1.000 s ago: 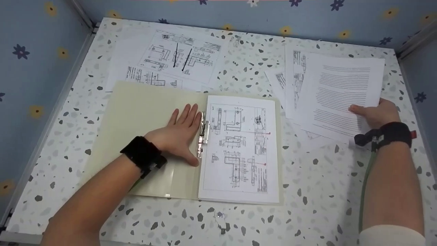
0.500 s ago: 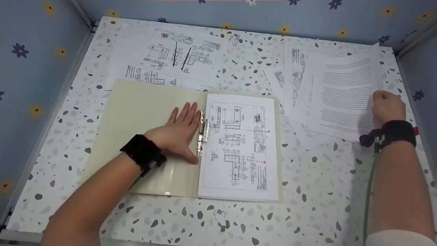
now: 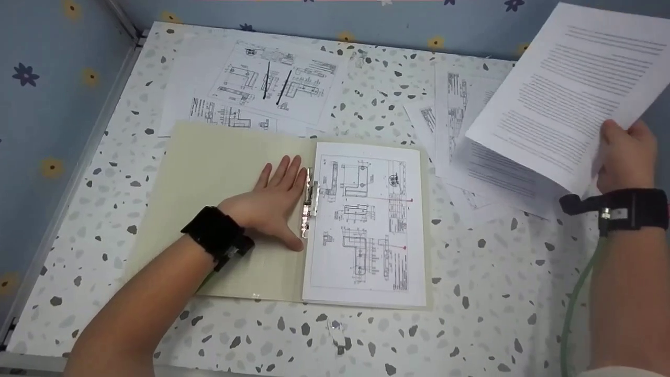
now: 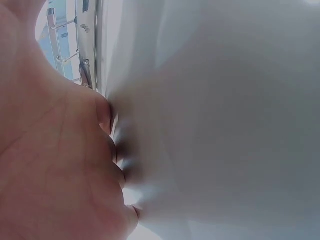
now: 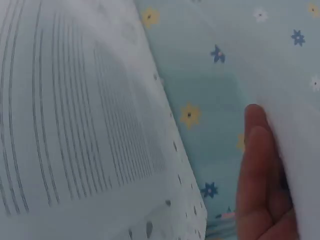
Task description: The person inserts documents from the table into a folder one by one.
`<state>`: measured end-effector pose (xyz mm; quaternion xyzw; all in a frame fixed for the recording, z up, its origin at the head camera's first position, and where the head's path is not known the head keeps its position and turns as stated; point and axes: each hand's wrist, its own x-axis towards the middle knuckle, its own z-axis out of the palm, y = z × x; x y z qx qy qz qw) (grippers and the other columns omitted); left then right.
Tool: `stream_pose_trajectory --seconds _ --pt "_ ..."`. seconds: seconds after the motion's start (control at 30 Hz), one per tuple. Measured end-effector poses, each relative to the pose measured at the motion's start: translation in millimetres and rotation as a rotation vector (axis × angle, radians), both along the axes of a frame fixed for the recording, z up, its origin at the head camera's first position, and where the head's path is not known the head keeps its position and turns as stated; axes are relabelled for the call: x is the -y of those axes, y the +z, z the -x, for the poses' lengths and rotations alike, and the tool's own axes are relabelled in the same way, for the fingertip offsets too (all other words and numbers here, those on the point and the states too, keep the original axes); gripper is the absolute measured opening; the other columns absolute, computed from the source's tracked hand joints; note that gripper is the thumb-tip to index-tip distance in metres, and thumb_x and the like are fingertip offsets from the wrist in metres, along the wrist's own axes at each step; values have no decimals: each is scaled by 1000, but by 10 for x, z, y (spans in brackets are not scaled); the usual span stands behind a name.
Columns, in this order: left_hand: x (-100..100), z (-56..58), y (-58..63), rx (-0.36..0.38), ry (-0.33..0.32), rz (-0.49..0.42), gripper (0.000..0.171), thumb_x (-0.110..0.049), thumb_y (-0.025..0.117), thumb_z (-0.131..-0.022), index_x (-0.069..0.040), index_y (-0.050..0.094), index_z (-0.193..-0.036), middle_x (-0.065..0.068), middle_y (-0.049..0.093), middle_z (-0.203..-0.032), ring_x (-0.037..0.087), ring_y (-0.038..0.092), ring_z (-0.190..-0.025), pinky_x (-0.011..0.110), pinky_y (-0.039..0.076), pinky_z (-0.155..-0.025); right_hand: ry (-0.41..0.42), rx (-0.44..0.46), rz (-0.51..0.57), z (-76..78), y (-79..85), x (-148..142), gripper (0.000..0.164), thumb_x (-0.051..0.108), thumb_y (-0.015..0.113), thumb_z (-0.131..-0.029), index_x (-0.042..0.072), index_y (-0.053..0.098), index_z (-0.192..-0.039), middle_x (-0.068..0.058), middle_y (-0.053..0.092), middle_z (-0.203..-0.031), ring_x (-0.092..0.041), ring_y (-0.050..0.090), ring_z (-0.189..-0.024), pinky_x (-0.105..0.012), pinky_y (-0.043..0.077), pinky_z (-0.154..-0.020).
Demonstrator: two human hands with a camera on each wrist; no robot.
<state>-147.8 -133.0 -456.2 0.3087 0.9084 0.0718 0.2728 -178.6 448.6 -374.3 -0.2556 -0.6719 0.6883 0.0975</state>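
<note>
A cream folder [image 3: 209, 157] lies spread on the table. My left hand [image 3: 269, 209] rests on its inner left cover, fingers straight, beside the metal clip [image 3: 310, 201] at the spine. To the right of the clip sits a stack of punched drawing sheets [image 3: 366, 225], the top one bearing red marks. My right hand [image 3: 628, 157] pinches a printed text sheet [image 3: 581, 89] by its lower right edge, raised and tilted over the pile. Beneath it another text sheet [image 3: 507, 183] shows. In the right wrist view, the right fingers [image 5: 260, 165] lie against the raised sheet [image 5: 305, 125].
Several drawing sheets [image 3: 272, 78], one struck with two black lines, lie behind the folder at the back left. More drawing sheets [image 3: 445, 120] stick out under the right pile. A flowered blue wall [image 3: 366, 18] borders the speckled table [image 3: 487, 293].
My right hand has gripped the top text sheet at its right edge and lifted it up and to the right, uncovering another text sheet. The left hand stays on the folder.
</note>
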Motion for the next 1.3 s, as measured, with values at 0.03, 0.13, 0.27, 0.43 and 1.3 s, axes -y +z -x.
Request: stream_pose_trajectory --seconds 0.03,0.13,0.27,0.43,1.3 --pt "2 1 -2 -2 -4 -4 152 -78 75 -59 1 -13 -155 19 -32 -158 34 -31 -144 55 -15 -115 57 -29 80 -20 -5 56 43 17 59 -100 19 51 -143 -1 56 -139 -15 59 -119 -21 53 -79" --pt "7 3 -10 -4 -12 -13 152 -77 75 -60 1 -13 -155 19 -32 -157 35 -31 -144 56 -15 -115 266 -80 266 -83 -42 251 51 4 60 -98 10 46 -146 -10 50 -145 -23 58 -123 -29 55 -85" --pt "8 -4 -12 -3 -3 -11 152 -77 76 -59 0 -13 -156 18 -34 -157 33 -31 -144 55 -15 -115 483 -49 293 -190 -119 632 54 1 58 -98 4 40 -149 -16 49 -144 -29 59 -120 -34 53 -89" --pt "8 -13 -1 -11 10 1 151 -76 76 -59 -1 -13 -156 17 -34 -157 33 -31 -144 54 -15 -115 642 64 159 -385 -252 1169 56 9 60 -99 5 37 -150 -18 54 -138 -31 62 -115 -35 55 -86" --pt "21 -11 10 -13 -12 -15 151 -77 75 -60 1 -11 -156 20 -30 -158 35 -30 -145 56 -14 -115 870 296 195 -1029 -612 2194 51 13 49 -104 13 31 -152 -18 59 -134 -36 63 -115 -45 55 -86"
